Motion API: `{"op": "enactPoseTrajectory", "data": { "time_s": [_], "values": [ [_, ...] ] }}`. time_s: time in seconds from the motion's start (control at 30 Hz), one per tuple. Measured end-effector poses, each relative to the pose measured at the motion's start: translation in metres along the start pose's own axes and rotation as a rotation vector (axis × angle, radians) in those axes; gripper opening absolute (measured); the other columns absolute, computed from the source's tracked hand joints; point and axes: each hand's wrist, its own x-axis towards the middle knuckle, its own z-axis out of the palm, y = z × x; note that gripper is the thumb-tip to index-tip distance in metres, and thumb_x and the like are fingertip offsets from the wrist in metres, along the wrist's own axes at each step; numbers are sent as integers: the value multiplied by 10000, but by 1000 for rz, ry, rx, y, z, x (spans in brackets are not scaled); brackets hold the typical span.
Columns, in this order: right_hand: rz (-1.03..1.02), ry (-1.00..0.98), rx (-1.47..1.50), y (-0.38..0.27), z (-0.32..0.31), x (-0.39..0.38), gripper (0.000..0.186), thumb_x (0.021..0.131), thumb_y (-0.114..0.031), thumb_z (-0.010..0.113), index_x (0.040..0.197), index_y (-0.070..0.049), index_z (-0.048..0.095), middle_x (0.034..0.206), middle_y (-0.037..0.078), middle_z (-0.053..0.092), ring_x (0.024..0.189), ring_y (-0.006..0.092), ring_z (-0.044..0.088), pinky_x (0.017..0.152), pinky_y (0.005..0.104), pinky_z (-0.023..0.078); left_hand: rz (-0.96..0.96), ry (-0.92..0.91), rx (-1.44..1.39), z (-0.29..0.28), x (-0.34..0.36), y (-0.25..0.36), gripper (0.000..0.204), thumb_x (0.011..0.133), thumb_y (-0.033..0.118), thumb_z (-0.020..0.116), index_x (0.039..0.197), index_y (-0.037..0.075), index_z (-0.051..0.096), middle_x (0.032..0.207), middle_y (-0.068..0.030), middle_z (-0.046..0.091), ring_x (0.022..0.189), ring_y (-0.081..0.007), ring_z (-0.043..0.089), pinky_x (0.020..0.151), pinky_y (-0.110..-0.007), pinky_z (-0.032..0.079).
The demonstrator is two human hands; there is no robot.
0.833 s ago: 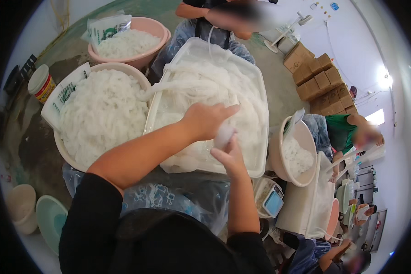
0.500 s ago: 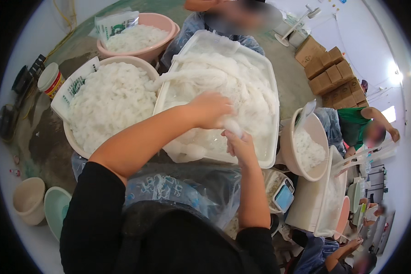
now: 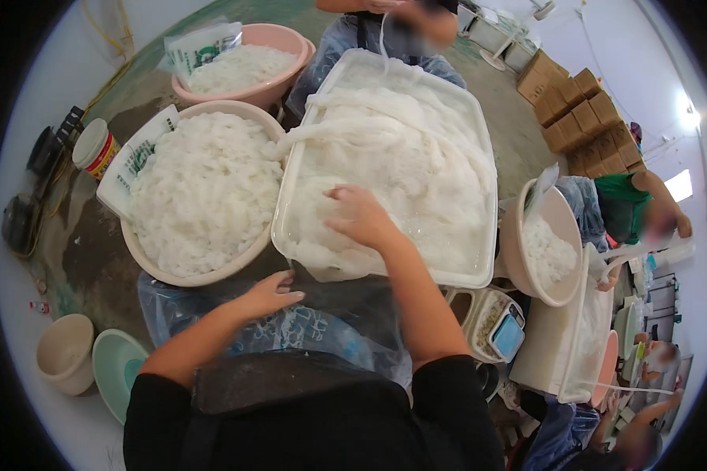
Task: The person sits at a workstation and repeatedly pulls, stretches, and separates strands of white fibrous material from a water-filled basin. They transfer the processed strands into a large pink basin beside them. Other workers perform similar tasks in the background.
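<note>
The person's right hand is over the near-left part of a white rectangular tray, its fingers spread and loose around nothing, though whether their tips brush the wet white fibre cannot be made out from above. That fibre lies heaped across the tray, with one thick strand reaching over the left rim toward a beige basin piled with white fluff. The left hand, fingers extended and released, hangs just outside the tray's near-left corner, above clear plastic sheeting.
</note>
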Motion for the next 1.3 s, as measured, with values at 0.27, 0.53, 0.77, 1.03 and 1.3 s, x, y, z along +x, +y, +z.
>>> {"op": "enactPoseTrajectory", "data": {
  "time_s": [0.27, 0.53, 0.77, 1.03, 1.3],
  "values": [
    [436, -383, -131, 32, 9, 5, 632, 715, -461, 668, 1197, -63, 573, 1231, 164, 556, 1138, 325, 519, 963, 392, 399, 41, -191, -396, 35, 51, 13, 745, 757, 245, 744, 1368, 42, 368, 1364, -120, 412, 1260, -230, 381, 1056, -351, 284],
    [631, -930, -589, 37, -19, -16, 336, 720, -305, 627, 969, -86, 683, 1019, 132, 655, 964, 292, 611, 835, 391, 466, 138, -43, -157, 41, 37, 13, 461, 755, 200, 761, 1143, 31, 578, 1052, -79, 637, 955, -153, 591, 840, -301, 466],
    [103, -256, -333, -22, -27, 14, 363, 806, -371, 539, 1065, -137, 640, 1082, 114, 619, 1026, 296, 570, 876, 406, 449, 199, -133, -418, 18, -9, 47, 203, 851, 143, 657, 1000, 12, 617, 866, -65, 656, 835, -147, 629, 856, -328, 487],
    [502, -617, -290, 65, -6, -21, 519, 805, -454, 526, 1146, -73, 615, 1206, 172, 568, 1114, 323, 533, 946, 395, 412, 422, -492, -1220, -2, -26, 137, 768, 846, 503, 540, 1374, -4, 306, 1129, -110, 580, 987, -252, 586, 1055, -490, 318],
    [148, 14, 357, -51, -107, -31, 423, 730, -235, 657, 1113, -57, 628, 1092, 98, 643, 1025, 255, 594, 897, 372, 446, 706, -596, -1113, -20, -48, 313, 869, 841, 566, 521, 1406, -27, 233, 1374, -196, 406, 1262, -311, 411, 1118, -509, 210]
  ]
}}
